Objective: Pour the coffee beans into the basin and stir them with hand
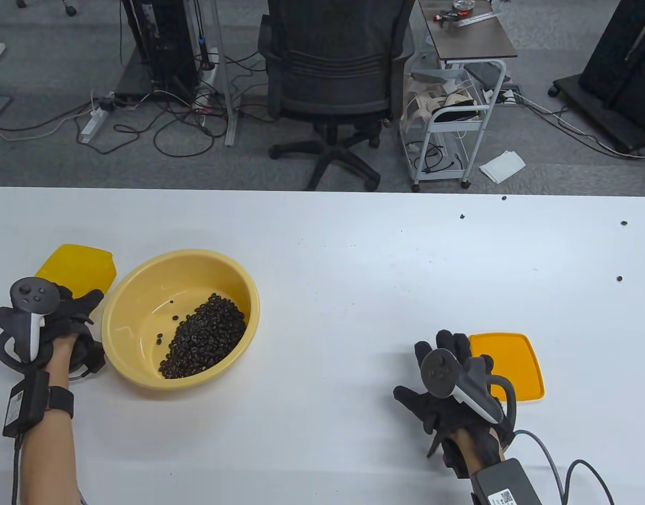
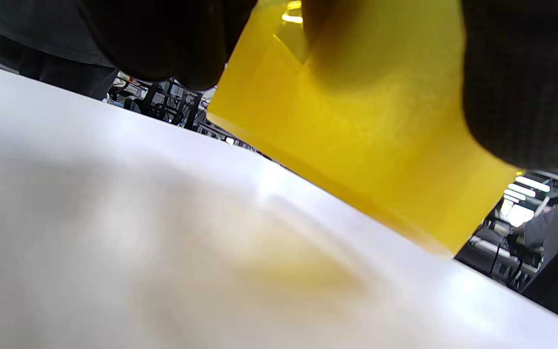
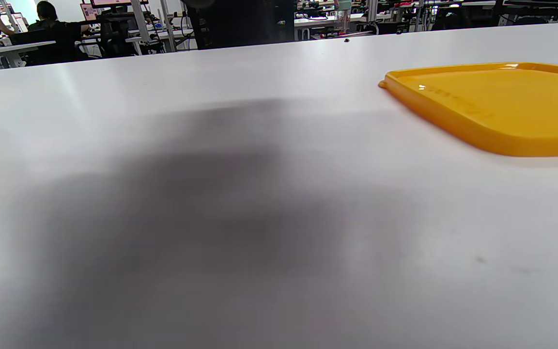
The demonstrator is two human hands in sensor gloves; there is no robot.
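My left hand [image 1: 49, 326] is wrapped around the yellow container [image 1: 78, 267], which sits just to the left of the basin [image 1: 138, 294], on the side away from the lid. In my left wrist view my gloved fingers [image 2: 526, 82] curl over the container's translucent yellow wall, and its lower edge is tilted against the white table [image 1: 328, 252]; I think the edge touches the tabletop, but the picture is blurred there and I cannot be sure.

The basin is a round, pale yellow bowl standing upright on the table. The coffee beans [image 1: 207, 336] lie inside it in a dark heap against the side of the basin that faces the lid, with a few loose ones scattered on the bare floor of the basin beside the heap.

My right hand [image 1: 449, 389] is well to the right of the basin, palm down over the table, fingers spread and fairly straight, holding nothing. Its fingertips reach the near edge of the orange lid [image 1: 512, 363], which lies flat on the table farther from the basin than my hand; whether they actually touch it I cannot tell. In my right wrist view none of my fingers show.

A few stray beans [image 1: 619, 278] lie on the table far from the basin, beyond the lid and toward the far right corner.
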